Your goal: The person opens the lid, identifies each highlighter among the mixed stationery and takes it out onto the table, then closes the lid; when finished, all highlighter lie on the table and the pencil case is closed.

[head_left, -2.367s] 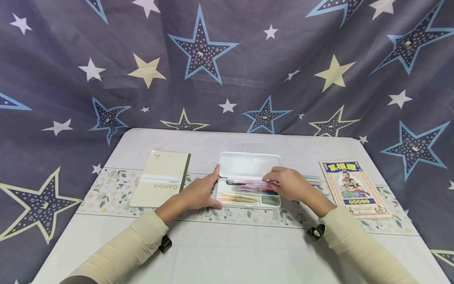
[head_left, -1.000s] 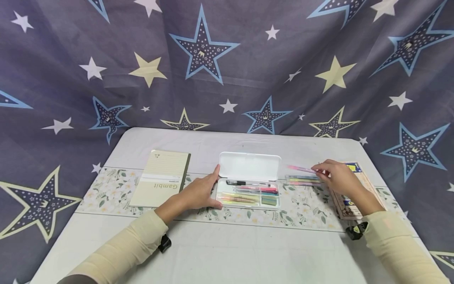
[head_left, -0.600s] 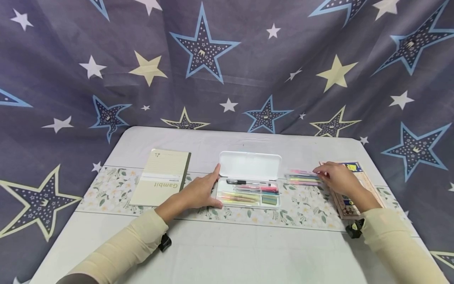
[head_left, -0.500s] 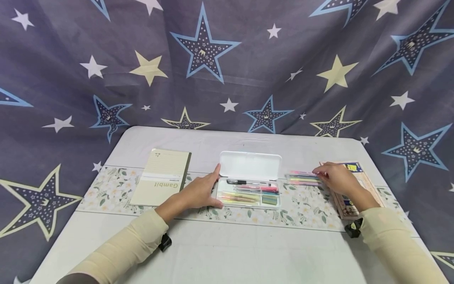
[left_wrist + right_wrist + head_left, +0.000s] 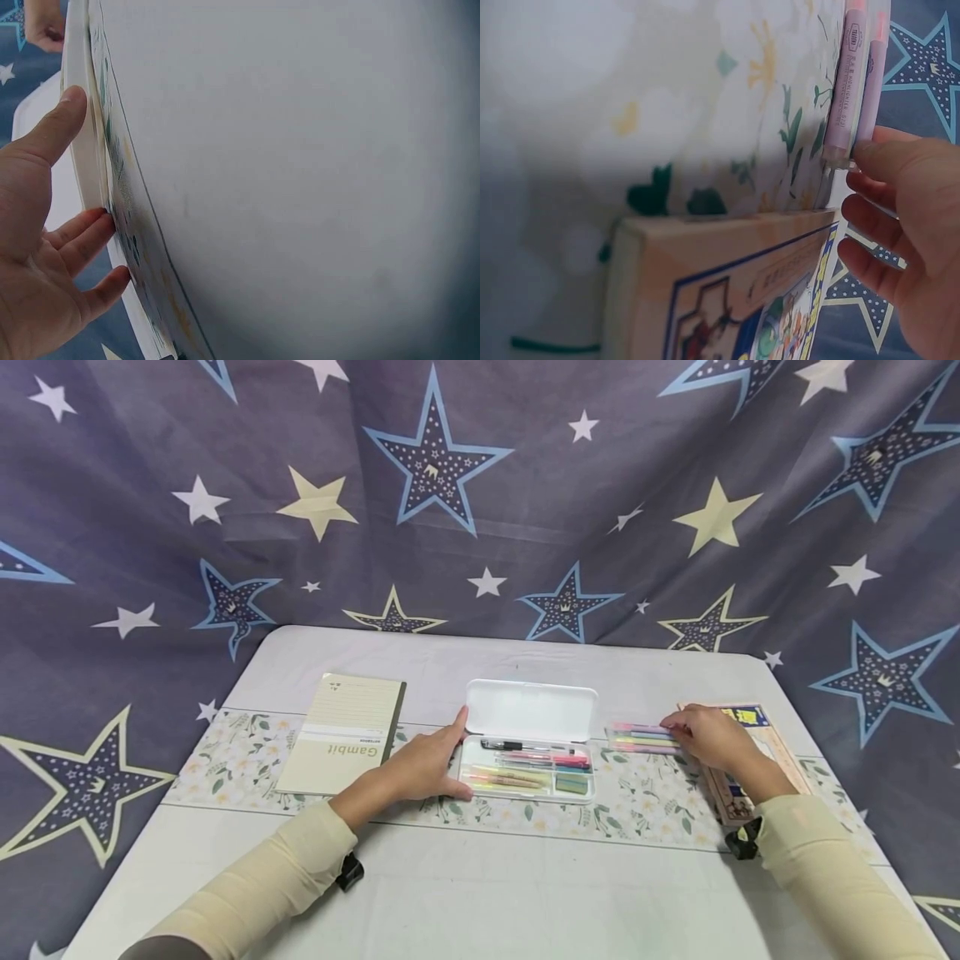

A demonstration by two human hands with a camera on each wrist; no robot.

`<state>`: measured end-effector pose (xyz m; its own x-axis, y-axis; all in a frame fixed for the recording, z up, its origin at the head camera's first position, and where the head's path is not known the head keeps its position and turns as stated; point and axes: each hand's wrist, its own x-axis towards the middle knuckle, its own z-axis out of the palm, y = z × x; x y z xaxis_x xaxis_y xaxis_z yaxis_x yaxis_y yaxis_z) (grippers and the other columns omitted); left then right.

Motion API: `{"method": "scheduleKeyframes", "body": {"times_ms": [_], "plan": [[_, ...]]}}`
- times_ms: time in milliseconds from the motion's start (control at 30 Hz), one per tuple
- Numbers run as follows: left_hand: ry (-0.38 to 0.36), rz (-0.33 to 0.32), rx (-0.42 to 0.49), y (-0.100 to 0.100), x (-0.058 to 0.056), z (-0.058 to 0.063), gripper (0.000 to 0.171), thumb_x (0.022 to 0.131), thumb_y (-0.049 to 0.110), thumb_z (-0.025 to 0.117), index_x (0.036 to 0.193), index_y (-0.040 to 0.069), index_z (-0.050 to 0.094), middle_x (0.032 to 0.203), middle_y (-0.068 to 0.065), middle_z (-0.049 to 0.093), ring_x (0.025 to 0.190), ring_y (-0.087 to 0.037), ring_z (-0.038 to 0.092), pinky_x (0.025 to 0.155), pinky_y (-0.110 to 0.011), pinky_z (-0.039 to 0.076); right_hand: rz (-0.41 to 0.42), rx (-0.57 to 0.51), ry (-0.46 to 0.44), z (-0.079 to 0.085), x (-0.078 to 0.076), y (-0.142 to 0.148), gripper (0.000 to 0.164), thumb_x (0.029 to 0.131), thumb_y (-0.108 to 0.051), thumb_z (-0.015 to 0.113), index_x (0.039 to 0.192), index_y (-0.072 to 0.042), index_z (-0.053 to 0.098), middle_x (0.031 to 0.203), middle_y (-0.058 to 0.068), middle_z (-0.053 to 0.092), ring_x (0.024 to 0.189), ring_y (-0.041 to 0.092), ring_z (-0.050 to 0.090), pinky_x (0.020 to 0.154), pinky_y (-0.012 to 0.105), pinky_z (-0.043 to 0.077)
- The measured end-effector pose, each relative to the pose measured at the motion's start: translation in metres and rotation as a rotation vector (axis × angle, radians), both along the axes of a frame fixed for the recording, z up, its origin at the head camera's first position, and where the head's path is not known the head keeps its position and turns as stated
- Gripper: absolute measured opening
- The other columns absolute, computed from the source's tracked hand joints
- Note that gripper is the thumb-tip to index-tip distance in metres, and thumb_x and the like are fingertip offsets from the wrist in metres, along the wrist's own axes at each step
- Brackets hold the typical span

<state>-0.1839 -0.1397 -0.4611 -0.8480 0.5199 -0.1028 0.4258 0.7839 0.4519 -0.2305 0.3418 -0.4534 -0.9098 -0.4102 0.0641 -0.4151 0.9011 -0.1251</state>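
My left hand (image 5: 423, 764) rests against the left side of an open white pencil case (image 5: 534, 710), thumb and fingers spread. In the left wrist view the thumb (image 5: 64, 124) touches the case's side. Several pens, a black-gripped one (image 5: 517, 746) among them, yellow sticks and a small greenish block (image 5: 572, 784) lie inside. To the right, my right hand (image 5: 712, 739) pinches the end of a pink-and-purple highlighter (image 5: 871, 90) in a clear holder with several others (image 5: 641, 739). Another purple highlighter (image 5: 847, 82) lies beside it. Fingers hide part of the holder.
A cream notebook (image 5: 341, 735) lies left of the pencil case. Beneath my right hand is an illustrated book (image 5: 731, 793), partly covered by the hand. A floral strip (image 5: 637, 810) crosses the white table (image 5: 540, 902); a star-patterned cloth (image 5: 480, 502) hangs behind.
My right hand has carried the highlighter from the pencil case rightward and lowered it among the others in the clear holder. My left hand has stayed at the case.
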Motion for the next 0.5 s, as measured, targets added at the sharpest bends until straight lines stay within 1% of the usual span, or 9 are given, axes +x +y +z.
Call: {"method": "scheduleKeyframes", "body": {"times_ms": [233, 400, 500], "plan": [[-0.003, 0.003, -0.011, 0.0002, -0.0007, -0.0007, 0.137, 0.074, 0.059, 0.085, 0.165, 0.010, -0.006, 0.154, -0.006, 0.052, 0.134, -0.027, 0.058, 0.111, -0.044, 0.046, 0.013, 0.024, -0.004, -0.0010, -0.0018, 0.0002, 0.022, 0.097, -0.009, 0.066, 0.116, -0.009, 0.077, 0.119, 0.023, 0.071, 0.114, 0.046, 0.066, 0.091, 0.060, 0.054], [-0.002, 0.009, -0.012, 0.0008, 0.0002, 0.0005, 0.137, 0.074, 0.059, 0.085, 0.165, 0.010, -0.005, 0.154, -0.006, 0.051, 0.134, -0.027, 0.057, 0.111, -0.044, 0.046, 0.016, 0.044, -0.016, -0.0008, -0.0023, -0.0010, 0.022, 0.097, -0.010, 0.065, 0.115, -0.009, 0.078, 0.121, 0.026, 0.070, 0.115, 0.047, 0.065, 0.092, 0.060, 0.053], [-0.003, 0.011, -0.015, 0.0010, 0.0007, 0.0010, 0.137, 0.074, 0.059, 0.085, 0.165, 0.010, -0.005, 0.155, -0.006, 0.051, 0.135, -0.027, 0.057, 0.112, -0.044, 0.045, 0.011, 0.047, -0.027, 0.0006, -0.0023, -0.0022, 0.022, 0.097, -0.012, 0.065, 0.116, -0.009, 0.077, 0.116, 0.023, 0.072, 0.101, 0.041, 0.070, 0.083, 0.055, 0.056]]}}
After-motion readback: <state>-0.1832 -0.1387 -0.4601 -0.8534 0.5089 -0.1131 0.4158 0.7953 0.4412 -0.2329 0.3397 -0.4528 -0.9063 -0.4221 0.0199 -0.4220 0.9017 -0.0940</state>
